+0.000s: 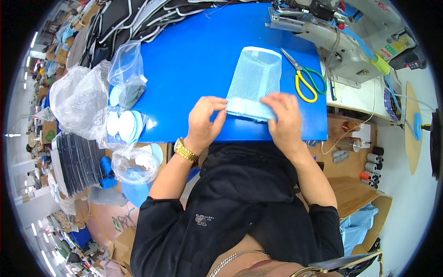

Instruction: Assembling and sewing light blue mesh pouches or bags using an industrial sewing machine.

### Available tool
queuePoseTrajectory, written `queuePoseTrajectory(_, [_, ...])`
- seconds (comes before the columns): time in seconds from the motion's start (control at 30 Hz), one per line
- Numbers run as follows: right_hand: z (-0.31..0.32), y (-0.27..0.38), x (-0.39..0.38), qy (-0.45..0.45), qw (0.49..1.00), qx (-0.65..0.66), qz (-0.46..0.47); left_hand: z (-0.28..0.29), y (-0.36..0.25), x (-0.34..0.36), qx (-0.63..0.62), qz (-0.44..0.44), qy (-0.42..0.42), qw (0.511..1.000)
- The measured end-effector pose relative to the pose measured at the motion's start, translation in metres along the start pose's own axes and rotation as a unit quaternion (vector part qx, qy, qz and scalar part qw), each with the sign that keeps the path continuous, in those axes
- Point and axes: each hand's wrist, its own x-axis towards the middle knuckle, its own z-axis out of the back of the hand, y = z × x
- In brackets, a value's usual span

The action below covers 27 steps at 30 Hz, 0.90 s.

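Observation:
A light blue mesh bag [256, 74] with a white-edged far end lies flat on the blue tabletop [184, 69]. Its near end has a denser, folded-looking light blue band. My left hand [204, 119], with a gold watch on the wrist, pinches the left corner of that band. At the band's right end, my right hand [284, 117] has its fingers closed over the edge, and its fingertips hide part of the fabric. Just right of the bag rest scissors [308, 83] with one yellow and one green handle, their blades pointing away and to the left.
A sewing machine [341, 46] stands at the far right. Clear plastic bags [83, 101] and light blue discs [127, 125] crowd the left edge. Black padded pieces with pale piping [124, 23] are heaped at the back. Thread spools [373, 161] sit on a lower right shelf.

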Motion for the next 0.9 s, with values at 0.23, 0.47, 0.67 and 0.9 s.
queuePoseTrajectory(0.23, [-0.011, -0.014, -0.038, 0.080, 0.995, -0.005, -0.054, -0.026, -0.004, -0.021, 0.045, -0.016, 0.027, 0.999])
queuePoseTrajectory(0.47, [0.000, -0.019, -0.035, 0.157, 0.985, 0.033, -0.058, -0.028, 0.014, -0.016, -0.070, 0.078, 0.187, 0.977])
queuePoseTrajectory(0.67, [-0.014, -0.023, -0.026, 0.216, 0.941, 0.190, -0.180, -0.042, 0.017, -0.028, -0.265, 0.310, 0.171, 0.897])
queuePoseTrajectory(0.9, [-0.017, -0.021, -0.013, 0.297, 0.889, 0.221, -0.269, -0.045, 0.014, -0.026, -0.320, 0.309, 0.118, 0.888])
